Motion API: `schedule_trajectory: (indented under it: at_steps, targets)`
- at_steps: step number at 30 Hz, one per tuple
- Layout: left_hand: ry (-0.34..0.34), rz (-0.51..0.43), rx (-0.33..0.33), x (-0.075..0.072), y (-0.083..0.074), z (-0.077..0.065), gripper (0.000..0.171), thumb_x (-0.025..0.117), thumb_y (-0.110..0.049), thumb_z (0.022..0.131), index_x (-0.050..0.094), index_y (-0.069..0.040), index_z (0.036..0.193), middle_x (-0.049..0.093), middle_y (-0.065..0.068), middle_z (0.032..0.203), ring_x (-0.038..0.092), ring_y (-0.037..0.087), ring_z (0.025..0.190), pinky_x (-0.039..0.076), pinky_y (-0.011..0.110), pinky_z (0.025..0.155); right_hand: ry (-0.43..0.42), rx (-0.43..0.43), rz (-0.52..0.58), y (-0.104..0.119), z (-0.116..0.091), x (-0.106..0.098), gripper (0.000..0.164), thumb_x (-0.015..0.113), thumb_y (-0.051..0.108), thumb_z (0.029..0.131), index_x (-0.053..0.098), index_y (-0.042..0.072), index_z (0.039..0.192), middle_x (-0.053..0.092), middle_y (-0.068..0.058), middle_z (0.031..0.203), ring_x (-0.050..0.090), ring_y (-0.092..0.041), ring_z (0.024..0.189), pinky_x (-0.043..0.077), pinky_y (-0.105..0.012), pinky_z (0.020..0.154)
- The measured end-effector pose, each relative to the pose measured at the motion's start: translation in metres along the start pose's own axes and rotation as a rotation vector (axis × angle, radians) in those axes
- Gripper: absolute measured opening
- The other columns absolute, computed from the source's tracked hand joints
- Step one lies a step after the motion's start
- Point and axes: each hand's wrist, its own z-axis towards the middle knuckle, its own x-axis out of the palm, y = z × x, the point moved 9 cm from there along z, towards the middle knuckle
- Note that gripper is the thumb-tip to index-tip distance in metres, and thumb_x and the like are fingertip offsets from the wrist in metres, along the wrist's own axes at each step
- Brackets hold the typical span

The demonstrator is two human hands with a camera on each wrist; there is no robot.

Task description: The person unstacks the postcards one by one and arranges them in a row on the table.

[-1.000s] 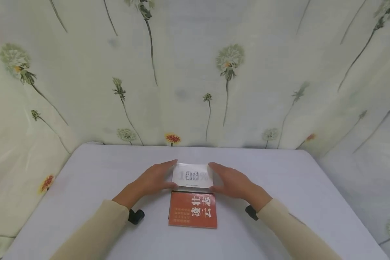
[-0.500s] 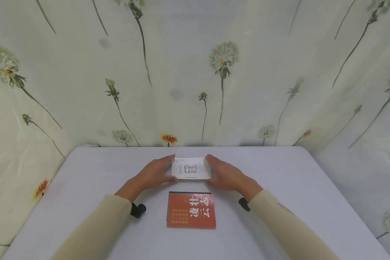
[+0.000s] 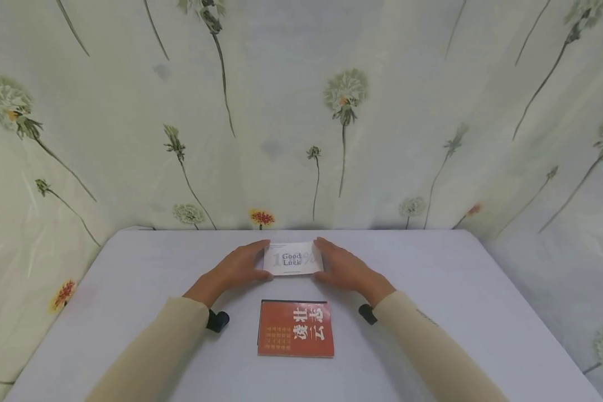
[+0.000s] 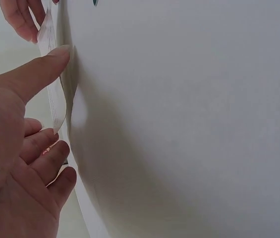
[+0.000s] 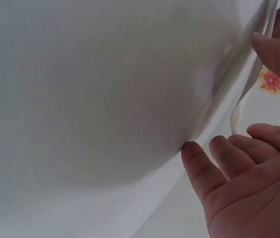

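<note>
In the head view, a white booklet (image 3: 292,267) printed "Good Luck" over a pale "100%" lies near the table's far side. My left hand (image 3: 238,268) holds its left edge, thumb at the near corner and fingers at the far one. On the opposite edge my right hand (image 3: 349,269) holds it the same way. The left wrist view shows the booklet's thin pages (image 4: 56,106) bowed beside the thumb. A bent page edge (image 5: 245,99) also appears by the right hand's fingers. Nearer the body lies a red booklet (image 3: 295,329) with white characters, untouched.
The white-covered table (image 3: 171,251) ends at a floral curtain (image 3: 276,111) just beyond the hands. More curtain hangs along the left and right sides. A black wrist device (image 3: 218,321) sits at the left cuff, another (image 3: 367,314) at the right.
Both hands have moved the white booklet away from the body and slightly left, widening the gap to the red booklet. The camera view has shifted a little; the red booklet stays put.
</note>
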Motion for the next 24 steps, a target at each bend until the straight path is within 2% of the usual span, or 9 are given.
schedule_trajectory:
  at_steps: [12, 18, 24]
  targets:
    - [0.005, -0.036, -0.046, 0.006, 0.008, 0.005, 0.089, 0.081, -0.034, 0.079, 0.033, -0.016, 0.151, 0.035, 0.003, 0.154, 0.029, 0.022, 0.142, 0.025, 0.04, 0.115, 0.033, 0.064, 0.096, -0.006, 0.009, 0.01, 0.087, 0.07, 0.033, 0.088, 0.018, 0.011, 0.155, 0.02, -0.005, 0.159, 0.019, -0.022, 0.145, 0.02, -0.04, 0.116]
    - [0.029, -0.041, -0.038, 0.007, 0.01, 0.006, 0.088, 0.08, -0.034, 0.08, 0.033, -0.015, 0.151, 0.034, 0.004, 0.154, 0.028, 0.023, 0.142, 0.024, 0.041, 0.115, 0.035, 0.034, 0.102, -0.006, 0.011, 0.012, 0.088, 0.071, 0.032, 0.087, 0.019, 0.007, 0.154, 0.021, -0.009, 0.159, 0.02, -0.025, 0.145, 0.021, -0.041, 0.116]
    - [0.03, -0.045, -0.034, 0.005, 0.011, 0.006, 0.09, 0.08, -0.033, 0.079, 0.03, -0.015, 0.152, 0.03, 0.003, 0.156, 0.025, 0.024, 0.143, 0.023, 0.041, 0.115, 0.029, 0.066, 0.147, -0.009, 0.011, 0.011, 0.091, 0.073, 0.034, 0.085, 0.018, 0.011, 0.155, 0.017, -0.006, 0.16, 0.016, -0.024, 0.146, 0.02, -0.042, 0.116]
